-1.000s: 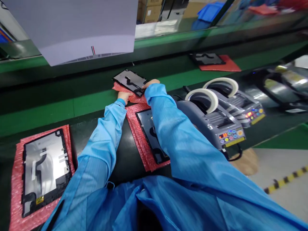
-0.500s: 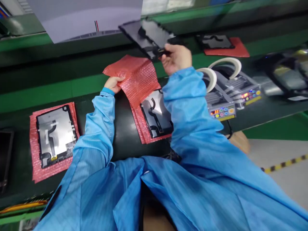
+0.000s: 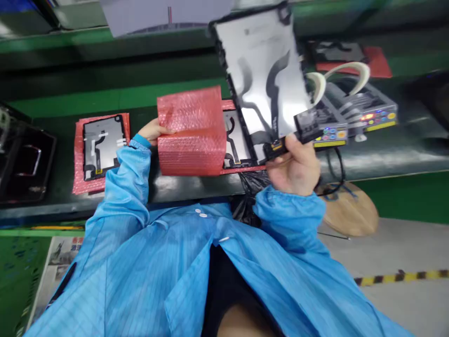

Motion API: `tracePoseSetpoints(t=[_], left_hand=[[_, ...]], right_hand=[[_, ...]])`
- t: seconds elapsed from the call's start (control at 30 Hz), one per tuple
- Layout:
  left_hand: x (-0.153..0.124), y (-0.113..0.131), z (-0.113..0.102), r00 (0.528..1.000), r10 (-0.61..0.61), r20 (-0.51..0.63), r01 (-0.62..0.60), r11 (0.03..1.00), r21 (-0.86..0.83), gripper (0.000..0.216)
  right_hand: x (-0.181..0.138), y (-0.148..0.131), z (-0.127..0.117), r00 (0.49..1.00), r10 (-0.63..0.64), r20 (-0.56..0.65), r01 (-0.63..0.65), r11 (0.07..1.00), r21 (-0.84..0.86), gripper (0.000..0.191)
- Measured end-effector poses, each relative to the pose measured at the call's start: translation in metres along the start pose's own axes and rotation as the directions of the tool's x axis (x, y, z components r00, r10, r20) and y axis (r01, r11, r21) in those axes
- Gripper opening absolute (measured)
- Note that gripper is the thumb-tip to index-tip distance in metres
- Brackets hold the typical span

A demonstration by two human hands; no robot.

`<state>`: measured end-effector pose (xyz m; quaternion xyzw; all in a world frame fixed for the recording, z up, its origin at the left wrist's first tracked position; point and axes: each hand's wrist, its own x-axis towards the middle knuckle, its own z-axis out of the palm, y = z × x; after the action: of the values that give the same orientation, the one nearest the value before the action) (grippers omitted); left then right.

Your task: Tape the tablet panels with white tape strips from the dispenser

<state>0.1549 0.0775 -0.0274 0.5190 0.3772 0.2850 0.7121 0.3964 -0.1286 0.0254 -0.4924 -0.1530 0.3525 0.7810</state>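
My right hand (image 3: 296,164) grips a tablet screen panel (image 3: 257,61) by its lower edge and holds it raised and tilted, with its silvery back and dark flex cables toward me. In my left hand (image 3: 154,131) a red bubble-wrap sheet (image 3: 192,133) is pinched at its left edge, a crease running across it. Behind these two lies another screen panel (image 3: 234,145) on red wrap, partly covered by the sheet and the raised panel. To the left, a further screen panel (image 3: 109,152) with white tape strips rests on red bubble wrap (image 3: 80,164).
Two machines with lit buttons (image 3: 329,133) and white rings (image 3: 361,70) stand on the right of the dark bench (image 3: 182,189). A panel (image 3: 336,50) on red wrap lies behind them. A black framed unit (image 3: 28,159) is at far left, and a round wooden stool (image 3: 351,210) below right.
The panel in my right hand has come nearer and turned its back toward me. My left hand's red sheet has swung flatter in front of the middle stack. The whole view has shifted.
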Motion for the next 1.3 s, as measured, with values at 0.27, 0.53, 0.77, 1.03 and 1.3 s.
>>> tracePoseSetpoints(t=[0.27, 0.53, 0.77, 1.03, 1.3], left_hand=[[-0.037, -0.065, -0.030, 0.868, 0.184, -0.461, 0.070, 0.874, 0.481, 0.087], [-0.059, -0.081, -0.036, 0.799, 0.294, -0.525, 0.139, 0.759, 0.636, 0.091], [-0.058, -0.077, -0.037, 0.774, 0.358, -0.522, 0.127, 0.721, 0.681, 0.080], [-0.057, -0.077, -0.042, 0.787, 0.357, -0.503, 0.048, 0.778, 0.627, 0.082], [-0.058, -0.070, -0.041, 0.811, 0.347, -0.471, 0.115, 0.695, 0.710, 0.069]], right_hand=[[-0.053, 0.086, 0.026, 0.956, 0.260, 0.138, -0.257, 0.965, -0.040, 0.032], [-0.090, 0.139, 0.041, 0.901, 0.431, 0.044, -0.430, 0.902, -0.028, 0.039], [-0.100, 0.138, 0.036, 0.814, 0.567, 0.124, -0.557, 0.823, -0.110, 0.022], [-0.083, 0.113, 0.023, 0.475, 0.841, 0.260, -0.714, 0.541, -0.444, 0.026], [-0.055, 0.072, -0.046, 0.692, 0.671, 0.269, -0.475, 0.702, -0.530, 0.026]])
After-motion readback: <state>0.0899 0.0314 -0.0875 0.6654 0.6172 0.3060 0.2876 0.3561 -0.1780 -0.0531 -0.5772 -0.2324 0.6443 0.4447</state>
